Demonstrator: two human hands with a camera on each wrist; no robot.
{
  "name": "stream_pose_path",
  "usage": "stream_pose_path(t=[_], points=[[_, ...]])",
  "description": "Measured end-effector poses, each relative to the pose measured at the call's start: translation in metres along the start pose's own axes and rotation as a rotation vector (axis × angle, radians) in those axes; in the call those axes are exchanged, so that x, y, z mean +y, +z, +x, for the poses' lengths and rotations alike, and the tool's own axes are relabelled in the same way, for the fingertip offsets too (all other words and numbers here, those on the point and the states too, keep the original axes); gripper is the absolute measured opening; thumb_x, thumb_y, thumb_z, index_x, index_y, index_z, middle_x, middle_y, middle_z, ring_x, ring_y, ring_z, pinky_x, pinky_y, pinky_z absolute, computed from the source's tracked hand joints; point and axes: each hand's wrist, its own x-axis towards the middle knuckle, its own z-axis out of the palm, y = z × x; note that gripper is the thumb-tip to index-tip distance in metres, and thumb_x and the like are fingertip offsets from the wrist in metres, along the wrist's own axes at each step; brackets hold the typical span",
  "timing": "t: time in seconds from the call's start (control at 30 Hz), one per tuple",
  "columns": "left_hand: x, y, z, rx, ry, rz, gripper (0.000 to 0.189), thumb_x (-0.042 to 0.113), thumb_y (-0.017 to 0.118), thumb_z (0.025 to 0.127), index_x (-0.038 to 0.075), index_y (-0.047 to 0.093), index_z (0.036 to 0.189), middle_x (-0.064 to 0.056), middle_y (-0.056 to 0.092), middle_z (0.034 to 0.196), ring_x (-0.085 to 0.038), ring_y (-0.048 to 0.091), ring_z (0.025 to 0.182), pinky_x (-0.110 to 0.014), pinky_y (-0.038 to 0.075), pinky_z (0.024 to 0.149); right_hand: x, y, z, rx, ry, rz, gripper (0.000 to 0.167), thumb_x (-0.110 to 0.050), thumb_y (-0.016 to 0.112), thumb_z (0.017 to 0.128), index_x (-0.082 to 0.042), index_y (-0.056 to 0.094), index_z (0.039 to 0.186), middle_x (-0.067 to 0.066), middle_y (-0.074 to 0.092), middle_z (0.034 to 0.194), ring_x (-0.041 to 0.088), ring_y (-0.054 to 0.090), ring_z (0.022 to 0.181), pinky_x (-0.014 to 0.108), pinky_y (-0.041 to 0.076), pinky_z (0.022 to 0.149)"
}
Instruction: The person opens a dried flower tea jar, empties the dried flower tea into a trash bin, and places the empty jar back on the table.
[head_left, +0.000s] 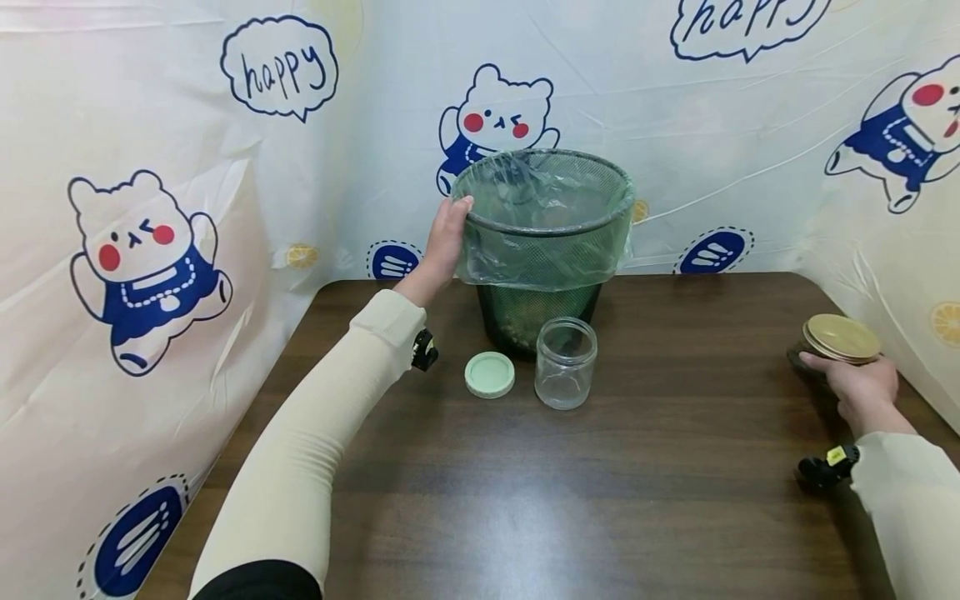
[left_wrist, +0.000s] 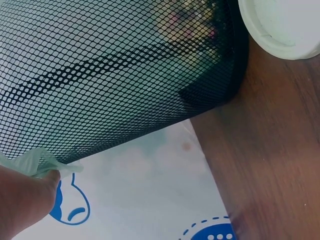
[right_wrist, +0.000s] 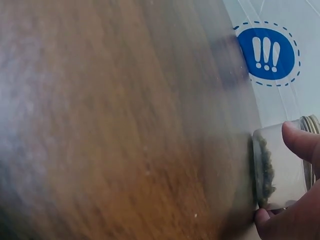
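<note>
My left hand [head_left: 447, 237] grips the rim of a black mesh wastebasket [head_left: 517, 321], at its left side. A thin green plastic bag [head_left: 540, 262] lines the basket and folds over the rim; in the left wrist view the thumb [left_wrist: 47, 185] presses on the bag's edge. Far to the right, my right hand [head_left: 866, 387] holds a glass jar [right_wrist: 285, 165] with a gold screw lid [head_left: 843, 336]. Some dark greenish matter lies at that jar's bottom. The right wrist view shows thumb and fingers around its side.
An uncovered clear glass jar [head_left: 566, 371] stands in front of the basket. Left of it, a pale green lid [head_left: 490, 375] lies on the brown wooden table [head_left: 600, 500]. A printed cloth [head_left: 360, 125] hangs behind the table and along its sides.
</note>
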Motion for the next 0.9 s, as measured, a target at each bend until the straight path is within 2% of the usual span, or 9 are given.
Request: stream_pose_path(t=[0.07, 0.13, 0.2, 0.3, 0.4, 0.5, 0.6, 0.73, 0.9], points=[[0.0, 0.0, 0.0, -0.003, -0.002, 0.001, 0.066, 0.043, 0.042, 0.097, 0.003, 0.029, 0.148, -0.015, 0.039, 0.142, -0.021, 0.039, 0.127, -0.035, 0.029, 0.107, 0.001, 0.0, 0.0, -0.015, -0.035, -0.037, 0.11, -0.053, 0.077, 0.075, 0.004, 0.019, 0.15, 0.022, 0.031, 0.139, 0.031, 0.035, 0.107, 0.03, 0.046, 0.08], [0.0, 0.0, 0.001, -0.007, -0.004, 0.002, 0.065, 0.043, 0.042, 0.097, 0.003, 0.03, 0.147, -0.016, 0.04, 0.14, -0.021, 0.039, 0.126, -0.034, 0.029, 0.107, 0.002, 0.002, 0.001, -0.027, -0.075, -0.053, 0.104, -0.05, 0.076, 0.077, 0.008, 0.024, 0.146, 0.02, 0.036, 0.127, 0.029, 0.037, 0.1, 0.024, 0.044, 0.065], [-0.001, 0.0, 0.001, -0.01, -0.002, -0.002, 0.064, 0.042, 0.042, 0.097, 0.002, 0.031, 0.146, -0.017, 0.041, 0.138, -0.022, 0.04, 0.125, -0.034, 0.03, 0.106, 0.002, 0.004, 0.001, -0.036, -0.106, -0.069, 0.1, -0.048, 0.075, 0.079, 0.011, 0.026, 0.143, 0.017, 0.038, 0.12, 0.028, 0.037, 0.096, 0.021, 0.042, 0.058], [0.0, 0.001, 0.001, -0.013, 0.003, 0.004, 0.066, 0.042, 0.042, 0.097, 0.002, 0.028, 0.148, -0.015, 0.038, 0.143, -0.019, 0.037, 0.128, -0.032, 0.028, 0.107, -0.001, 0.008, -0.001, -0.052, -0.141, -0.081, 0.1, -0.047, 0.074, 0.081, 0.012, 0.024, 0.145, 0.021, 0.037, 0.128, 0.029, 0.038, 0.101, 0.024, 0.043, 0.069], [0.0, 0.001, 0.0, -0.018, 0.02, 0.001, 0.067, 0.043, 0.041, 0.097, 0.001, 0.027, 0.148, -0.015, 0.036, 0.144, -0.019, 0.036, 0.13, -0.032, 0.028, 0.107, -0.006, 0.014, -0.004, -0.068, -0.174, -0.096, 0.102, -0.048, 0.072, 0.082, 0.012, 0.021, 0.147, 0.025, 0.031, 0.14, 0.033, 0.037, 0.11, 0.038, 0.043, 0.089], [0.0, 0.001, 0.0, -0.021, 0.03, -0.006, 0.067, 0.043, 0.04, 0.097, 0.0, 0.027, 0.147, -0.016, 0.035, 0.143, -0.02, 0.036, 0.13, -0.032, 0.028, 0.107, -0.012, 0.018, -0.008, -0.107, -0.194, -0.091, 0.104, -0.049, 0.071, 0.083, 0.013, 0.016, 0.148, 0.027, 0.024, 0.148, 0.038, 0.034, 0.119, 0.052, 0.034, 0.101], [-0.001, 0.001, 0.0, -0.023, 0.032, -0.011, 0.066, 0.043, 0.04, 0.098, 0.001, 0.028, 0.147, -0.016, 0.035, 0.144, -0.021, 0.035, 0.132, -0.032, 0.027, 0.107, -0.018, 0.021, -0.013, -0.145, -0.223, -0.108, 0.106, -0.051, 0.069, 0.084, 0.015, 0.015, 0.147, 0.031, 0.024, 0.148, 0.041, 0.033, 0.121, 0.058, 0.034, 0.1], [-0.002, 0.001, 0.0, -0.034, 0.057, -0.029, 0.06, 0.041, 0.039, 0.099, -0.002, 0.033, 0.141, -0.021, 0.037, 0.139, -0.025, 0.037, 0.128, -0.032, 0.029, 0.105, -0.028, 0.028, -0.022, -0.191, -0.293, -0.139, 0.102, -0.051, 0.068, 0.086, 0.016, 0.018, 0.145, 0.032, 0.027, 0.146, 0.042, 0.033, 0.122, 0.058, 0.034, 0.097], [-0.003, 0.0, 0.001, -0.041, 0.098, -0.055, 0.055, 0.039, 0.036, 0.101, -0.003, 0.035, 0.136, -0.024, 0.039, 0.131, -0.024, 0.042, 0.116, -0.03, 0.033, 0.099, -0.042, 0.039, -0.032, -0.231, -0.389, -0.157, 0.097, -0.047, 0.069, 0.087, 0.016, 0.021, 0.144, 0.035, 0.03, 0.143, 0.045, 0.033, 0.124, 0.06, 0.032, 0.098]])
